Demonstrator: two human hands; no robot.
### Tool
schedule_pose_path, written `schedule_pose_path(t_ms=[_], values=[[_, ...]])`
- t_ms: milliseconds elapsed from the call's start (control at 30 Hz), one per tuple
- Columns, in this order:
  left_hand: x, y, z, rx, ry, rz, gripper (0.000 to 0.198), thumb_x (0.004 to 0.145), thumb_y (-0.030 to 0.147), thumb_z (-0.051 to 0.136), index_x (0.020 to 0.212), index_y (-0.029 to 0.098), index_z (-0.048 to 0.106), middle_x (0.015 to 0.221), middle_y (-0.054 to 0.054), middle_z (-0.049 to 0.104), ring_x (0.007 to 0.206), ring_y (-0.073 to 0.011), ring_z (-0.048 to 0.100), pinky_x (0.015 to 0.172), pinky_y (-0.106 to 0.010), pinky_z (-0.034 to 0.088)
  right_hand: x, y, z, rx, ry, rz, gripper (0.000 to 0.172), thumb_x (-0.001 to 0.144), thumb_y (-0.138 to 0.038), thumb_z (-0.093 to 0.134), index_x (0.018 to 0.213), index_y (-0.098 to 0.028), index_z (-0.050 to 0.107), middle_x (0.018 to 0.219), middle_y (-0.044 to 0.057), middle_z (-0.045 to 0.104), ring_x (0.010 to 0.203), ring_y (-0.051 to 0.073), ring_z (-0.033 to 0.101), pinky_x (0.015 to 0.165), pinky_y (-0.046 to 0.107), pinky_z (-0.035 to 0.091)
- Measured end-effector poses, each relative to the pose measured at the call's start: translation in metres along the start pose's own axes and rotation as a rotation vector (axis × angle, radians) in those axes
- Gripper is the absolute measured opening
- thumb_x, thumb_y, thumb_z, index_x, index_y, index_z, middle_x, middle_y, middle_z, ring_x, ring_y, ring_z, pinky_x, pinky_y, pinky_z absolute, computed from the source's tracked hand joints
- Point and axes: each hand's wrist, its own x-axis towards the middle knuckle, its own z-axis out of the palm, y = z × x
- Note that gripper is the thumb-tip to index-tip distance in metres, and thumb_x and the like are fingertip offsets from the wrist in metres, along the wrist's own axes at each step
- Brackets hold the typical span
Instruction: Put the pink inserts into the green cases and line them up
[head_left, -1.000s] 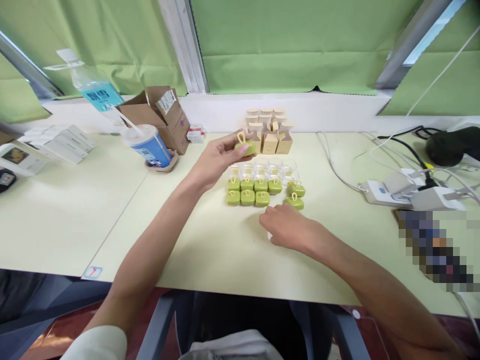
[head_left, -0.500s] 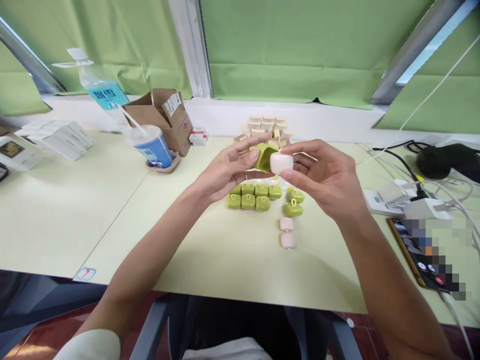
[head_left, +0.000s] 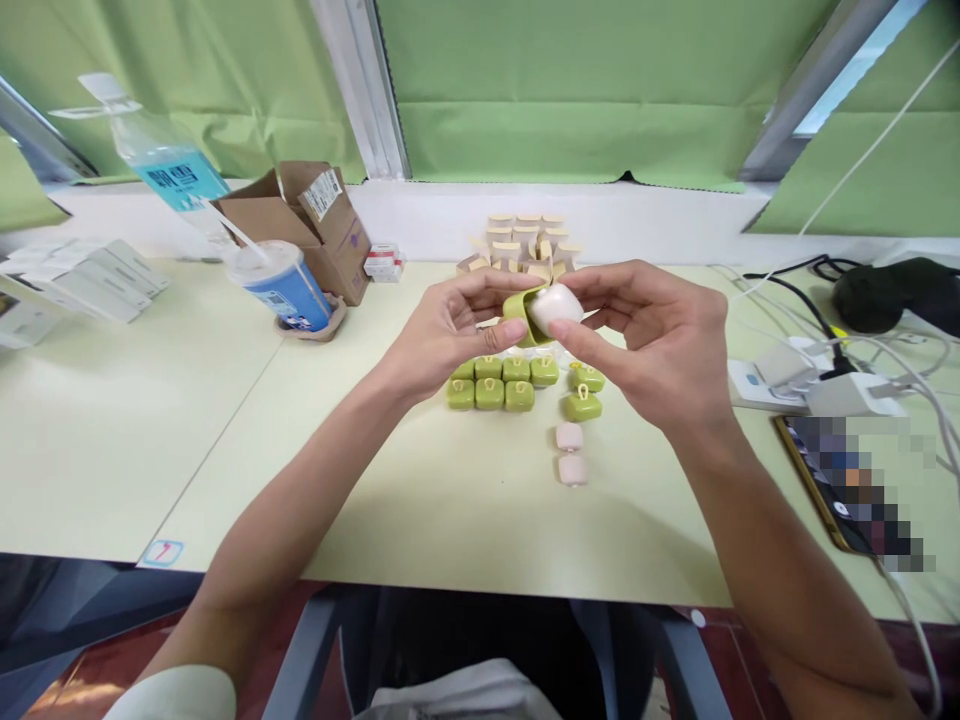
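Note:
Above the middle of the table, my left hand (head_left: 450,330) grips a hollow green cover (head_left: 517,308) with its fingers and thumb. My right hand (head_left: 649,335) pinches a pale pinkish-white rounded case (head_left: 559,308), tilted, with one end inside the cover's mouth. Below my hands, several green covers with cream loops (head_left: 489,393) stand in two rows. To their right sit two more green pieces (head_left: 583,403), and in front of these are two pale pink cases (head_left: 572,470).
Cream-coloured open boxes (head_left: 517,235) stand by the wall. Leftward are a brown carton (head_left: 330,230), a blue cup with a straw (head_left: 289,295) and a large bottle (head_left: 169,165). A phone (head_left: 832,490), a power strip (head_left: 761,385) and cables lie at right.
The pale case has moved left and tilted, and its end now sits in the green cover's opening. The whole view has shifted slightly.

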Motion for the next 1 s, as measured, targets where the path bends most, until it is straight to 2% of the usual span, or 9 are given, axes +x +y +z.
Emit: schedule_pose_path(t_ms=[233, 367, 500, 600, 767, 867, 1000], values=[[0.000, -0.005, 0.001, 0.007, 0.003, 0.007, 0.065, 0.080, 0.068, 0.097, 0.124, 0.025, 0.078, 0.130, -0.009, 0.081, 0.126, -0.0336, 0.079, 0.104, -0.046, 0.067, -0.002, 0.000, -0.001, -0.065, -0.015, 0.041, 0.024, 0.096, -0.044, 0.091, 0.115, -0.031, 0.086, 0.113, 0.004, 0.085, 0.108, 0.029, 0.082, 0.097, 0.053, 0.074], [0.001, -0.006, 0.004, 0.047, 0.017, 0.002, 0.071, 0.073, 0.070, 0.100, 0.122, 0.025, 0.075, 0.126, -0.008, 0.081, 0.128, -0.0344, 0.078, 0.107, -0.048, 0.066, -0.004, 0.002, 0.004, -0.087, 0.014, 0.057, 0.025, 0.097, -0.049, 0.089, 0.114, -0.030, 0.086, 0.114, 0.005, 0.084, 0.108, 0.029, 0.081, 0.096, 0.052, 0.074], [0.000, -0.004, 0.006, 0.068, 0.016, 0.016, 0.074, 0.074, 0.066, 0.101, 0.130, 0.028, 0.072, 0.132, -0.009, 0.078, 0.138, -0.0358, 0.073, 0.112, -0.048, 0.064, -0.003, 0.004, 0.009, -0.122, 0.018, 0.028, 0.021, 0.099, -0.043, 0.086, 0.118, -0.034, 0.087, 0.120, 0.003, 0.083, 0.110, 0.027, 0.079, 0.096, 0.049, 0.073], [-0.001, -0.004, 0.008, 0.031, 0.026, 0.052, 0.073, 0.077, 0.064, 0.100, 0.135, 0.030, 0.071, 0.135, -0.009, 0.078, 0.139, -0.0359, 0.072, 0.113, -0.050, 0.064, 0.000, 0.002, 0.008, -0.168, -0.025, 0.011, 0.027, 0.101, -0.037, 0.083, 0.127, -0.038, 0.087, 0.128, 0.004, 0.080, 0.117, 0.027, 0.076, 0.097, 0.046, 0.073], [-0.002, -0.009, 0.014, -0.017, 0.061, 0.068, 0.067, 0.081, 0.064, 0.098, 0.132, 0.031, 0.071, 0.140, -0.008, 0.076, 0.138, -0.0329, 0.072, 0.113, -0.048, 0.064, -0.001, -0.005, 0.005, -0.196, -0.058, 0.034, 0.034, 0.104, -0.033, 0.076, 0.136, -0.040, 0.084, 0.129, 0.004, 0.079, 0.122, 0.027, 0.074, 0.089, 0.042, 0.075], [-0.002, -0.011, 0.019, -0.029, 0.084, 0.062, 0.064, 0.086, 0.068, 0.093, 0.131, 0.030, 0.070, 0.141, -0.009, 0.075, 0.135, -0.0311, 0.073, 0.112, -0.047, 0.065, -0.003, -0.008, 0.006, -0.160, -0.052, 0.038, 0.031, 0.102, -0.033, 0.079, 0.132, -0.037, 0.085, 0.133, 0.004, 0.080, 0.123, 0.028, 0.074, 0.087, 0.042, 0.076], [-0.004, -0.012, 0.023, 0.025, 0.134, 0.088, 0.059, 0.088, 0.071, 0.090, 0.124, 0.028, 0.070, 0.136, -0.008, 0.075, 0.133, -0.0306, 0.073, 0.110, -0.046, 0.063, -0.006, -0.008, 0.011, -0.087, 0.014, 0.025, 0.020, 0.096, -0.029, 0.084, 0.116, -0.030, 0.086, 0.121, 0.004, 0.083, 0.120, 0.028, 0.078, 0.090, 0.043, 0.077]])
